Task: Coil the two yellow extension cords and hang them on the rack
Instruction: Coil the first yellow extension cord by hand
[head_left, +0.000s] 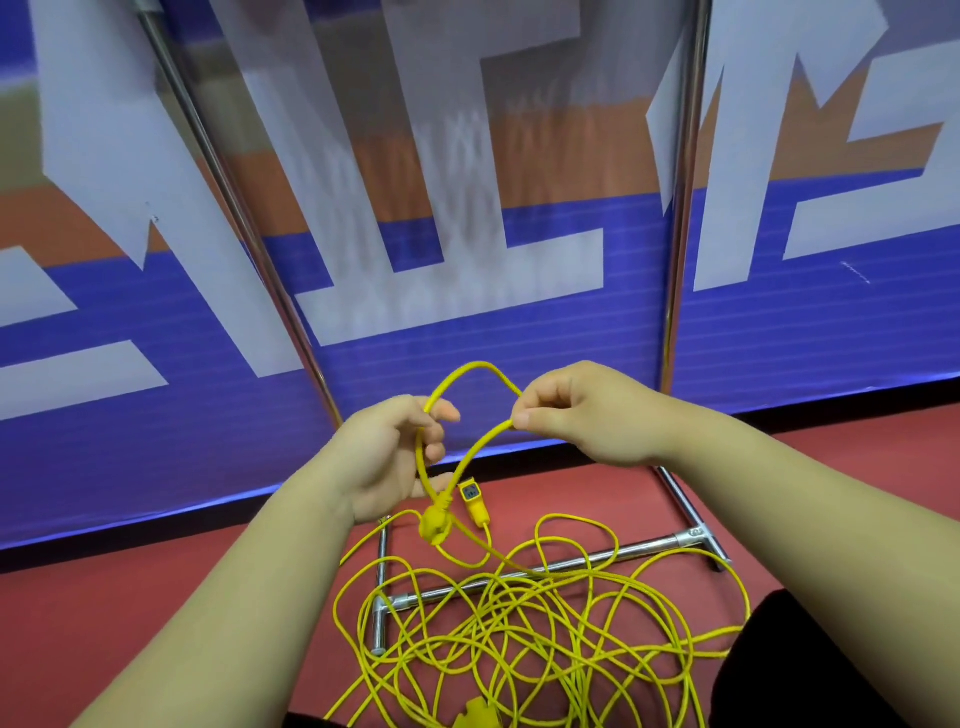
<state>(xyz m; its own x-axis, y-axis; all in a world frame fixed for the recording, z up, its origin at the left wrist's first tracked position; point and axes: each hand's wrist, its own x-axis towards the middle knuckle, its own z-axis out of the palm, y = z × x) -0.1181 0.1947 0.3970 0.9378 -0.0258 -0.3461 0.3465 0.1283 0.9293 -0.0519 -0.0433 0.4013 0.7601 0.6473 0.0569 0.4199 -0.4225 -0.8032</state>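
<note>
Left hand (395, 462): grip curled round a yellow extension cord (470, 367), its plug (434, 530) dangling just below the palm. One loop only, arcing up between the hands. Socket end (472, 501) sits just right of the plug; hanging or on the floor, cannot tell. Right hand (576, 415): thumb and forefinger pinch the same cord, other fingers tucked in. Below, nearly all the cable lies in a loose tangle (519, 634) on the red floor (156, 597), draped over the base of the chrome rack (683, 208). Judgement: coiling barely begun, the cords unseparated, nothing hung. Both coils and both hangings remain.
</note>
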